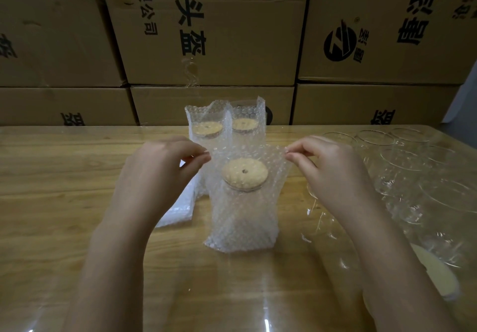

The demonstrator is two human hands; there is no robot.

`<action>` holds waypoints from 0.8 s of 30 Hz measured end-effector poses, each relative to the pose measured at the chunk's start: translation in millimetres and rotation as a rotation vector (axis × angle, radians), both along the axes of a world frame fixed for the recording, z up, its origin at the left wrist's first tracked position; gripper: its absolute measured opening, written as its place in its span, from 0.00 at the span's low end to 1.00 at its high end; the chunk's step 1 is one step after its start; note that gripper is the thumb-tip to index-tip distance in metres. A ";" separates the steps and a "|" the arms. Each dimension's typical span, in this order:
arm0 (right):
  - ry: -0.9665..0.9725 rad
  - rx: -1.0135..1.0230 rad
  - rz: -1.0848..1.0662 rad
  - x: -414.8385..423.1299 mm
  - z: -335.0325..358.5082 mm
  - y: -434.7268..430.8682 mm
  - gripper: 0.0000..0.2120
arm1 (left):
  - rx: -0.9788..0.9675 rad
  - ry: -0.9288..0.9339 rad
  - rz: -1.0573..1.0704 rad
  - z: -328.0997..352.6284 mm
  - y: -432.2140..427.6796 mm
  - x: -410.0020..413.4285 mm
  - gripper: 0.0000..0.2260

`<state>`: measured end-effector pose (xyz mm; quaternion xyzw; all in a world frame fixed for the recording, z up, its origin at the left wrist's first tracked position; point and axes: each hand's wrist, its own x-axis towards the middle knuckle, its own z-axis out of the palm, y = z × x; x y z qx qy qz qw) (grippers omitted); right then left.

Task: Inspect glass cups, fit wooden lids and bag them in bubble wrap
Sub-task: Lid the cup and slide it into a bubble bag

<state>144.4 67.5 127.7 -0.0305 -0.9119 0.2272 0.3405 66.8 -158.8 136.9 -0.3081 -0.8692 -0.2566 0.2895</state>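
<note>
A glass cup with a round wooden lid stands upright inside a bubble wrap bag at the middle of the table. My left hand pinches the bag's top left edge. My right hand pinches its top right edge, so the mouth is held apart. Two more bagged cups stand behind, one on the left and one on the right, each with a wooden lid showing. Several bare glass cups stand at the right.
A flat pile of bubble wrap bags lies left of the held bag. A pale wooden lid rests near the right front, partly behind glass. Stacked cardboard cartons wall off the back of the wooden table.
</note>
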 end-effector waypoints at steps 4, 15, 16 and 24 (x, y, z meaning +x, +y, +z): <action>0.033 -0.025 -0.005 -0.2 0.2 -0.9 0.04 | 0.074 -0.044 -0.038 0.0 -2.8 -2.1 0.04; 0.072 -0.478 0.121 -2.4 -1.7 0.7 0.05 | 0.246 -0.175 -0.076 0.9 -5.7 -2.2 0.04; 0.078 -0.522 0.133 -2.8 -2.0 1.1 0.04 | 0.287 -0.206 -0.110 -0.2 -4.9 -3.0 0.02; -0.372 -0.592 0.357 -3.3 -7.0 5.8 0.43 | 0.203 -0.469 -0.283 -15.6 12.8 -5.6 0.33</action>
